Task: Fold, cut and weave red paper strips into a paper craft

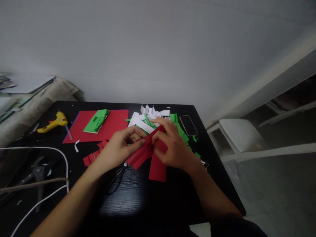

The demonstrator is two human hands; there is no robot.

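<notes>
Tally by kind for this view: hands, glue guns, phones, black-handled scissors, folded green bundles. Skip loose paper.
Hands: 2 (left hand, right hand)
Yellow glue gun: 1
Phone: 1
Black-handled scissors: 1
Folded green bundle: 1
Total: 6

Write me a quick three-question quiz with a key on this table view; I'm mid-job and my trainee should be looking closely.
1. True or false: the yellow plastic glue gun lies left of the black-screened rectangular phone.
2. What lies on the large red paper sheet?
3. Fill in: the left hand and right hand both touch the ____.

Key:
1. True.
2. A folded green paper bundle.
3. Folded red paper.
</notes>
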